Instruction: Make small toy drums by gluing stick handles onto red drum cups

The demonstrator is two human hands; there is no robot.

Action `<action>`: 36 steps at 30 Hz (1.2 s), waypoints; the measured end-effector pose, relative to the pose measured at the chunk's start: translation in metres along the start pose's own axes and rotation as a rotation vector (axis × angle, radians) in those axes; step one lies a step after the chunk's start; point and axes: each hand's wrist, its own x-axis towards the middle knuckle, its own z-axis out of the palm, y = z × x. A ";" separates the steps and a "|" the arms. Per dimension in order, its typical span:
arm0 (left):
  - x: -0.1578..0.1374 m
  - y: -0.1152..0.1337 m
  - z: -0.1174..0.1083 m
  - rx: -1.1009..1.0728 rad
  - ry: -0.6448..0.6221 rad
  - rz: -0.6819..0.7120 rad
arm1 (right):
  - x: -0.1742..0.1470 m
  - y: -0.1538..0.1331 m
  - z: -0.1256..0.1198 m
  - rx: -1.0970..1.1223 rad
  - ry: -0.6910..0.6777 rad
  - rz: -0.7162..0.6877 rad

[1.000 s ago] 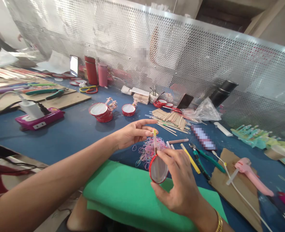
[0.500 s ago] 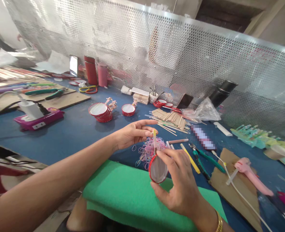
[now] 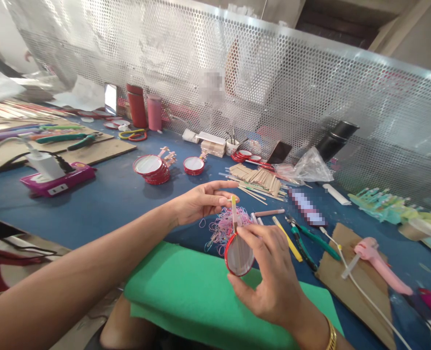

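Note:
My right hand (image 3: 274, 274) grips a small round disc (image 3: 238, 256) with a red rim and a pale grey face, its thumb below and fingers at the side. From the disc's top rises a flat stick (image 3: 234, 212) with a yellowish upper end. My left hand (image 3: 203, 200) pinches a small pale piece against that upper end; what exactly the piece is, I cannot make out. Behind the stick lies a tangled heap of pink and purple elastic bands (image 3: 223, 228). Under the disc is a folded green cloth (image 3: 193, 287).
Stacked red-rimmed discs (image 3: 148, 165) with sticks stand left of centre. Wooden sticks (image 3: 257, 177) lie beyond the bands. At right are green-handled pliers (image 3: 319, 240), a yellow stick (image 3: 287, 238) and a pink glue gun (image 3: 385, 267) on cardboard (image 3: 332, 272). A purple power strip (image 3: 60, 182) sits left.

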 end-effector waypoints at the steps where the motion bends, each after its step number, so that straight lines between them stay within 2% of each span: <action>1: 0.000 0.000 0.000 -0.002 0.000 -0.001 | 0.000 0.000 0.000 -0.003 0.002 0.001; 7: 0.000 -0.001 -0.003 0.018 -0.003 -0.019 | 0.000 -0.001 -0.001 -0.024 0.010 0.013; 10: 0.001 -0.002 -0.005 0.073 0.053 0.007 | 0.000 0.000 0.000 -0.046 0.021 0.010; 15: 0.002 -0.006 0.002 0.415 0.260 0.149 | 0.001 0.001 0.003 -0.170 0.053 0.041; 22: 0.001 -0.010 0.019 0.760 0.325 0.417 | 0.002 0.000 0.009 -0.272 0.045 0.078; 27: 0.003 -0.011 0.023 0.819 0.349 0.488 | 0.001 -0.002 0.012 -0.290 0.061 0.064; 36: 0.002 -0.011 0.029 0.803 0.361 0.506 | 0.004 -0.004 0.010 -0.295 0.044 0.057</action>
